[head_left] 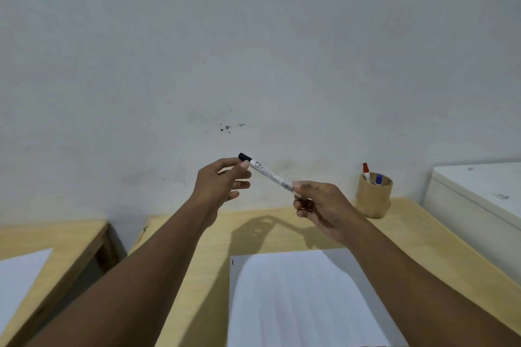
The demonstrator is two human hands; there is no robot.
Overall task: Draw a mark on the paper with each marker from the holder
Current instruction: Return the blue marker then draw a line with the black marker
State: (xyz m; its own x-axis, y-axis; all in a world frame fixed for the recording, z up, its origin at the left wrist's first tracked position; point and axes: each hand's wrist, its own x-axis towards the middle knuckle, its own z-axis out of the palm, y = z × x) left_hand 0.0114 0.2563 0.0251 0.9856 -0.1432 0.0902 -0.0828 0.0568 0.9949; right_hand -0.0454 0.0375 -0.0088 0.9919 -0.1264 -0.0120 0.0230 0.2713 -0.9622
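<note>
A white marker [270,174] with a black cap [244,156] is held up in the air between both hands, above the far part of the table. My left hand [222,182] pinches the capped end with thumb and fingertips. My right hand [317,205] grips the other end. A white sheet of paper [298,298] lies on the wooden table [214,239] below, with a small dark mark [233,262] near its top left corner. The brown round holder [373,196] stands at the back right and holds a red marker [366,170] and a blue marker [378,179].
A second wooden table [56,236] with another white sheet [19,276] stands at the left, across a narrow gap. A white cabinet or box [479,194] sits at the right edge. A grey wall [253,51] rises right behind the tables.
</note>
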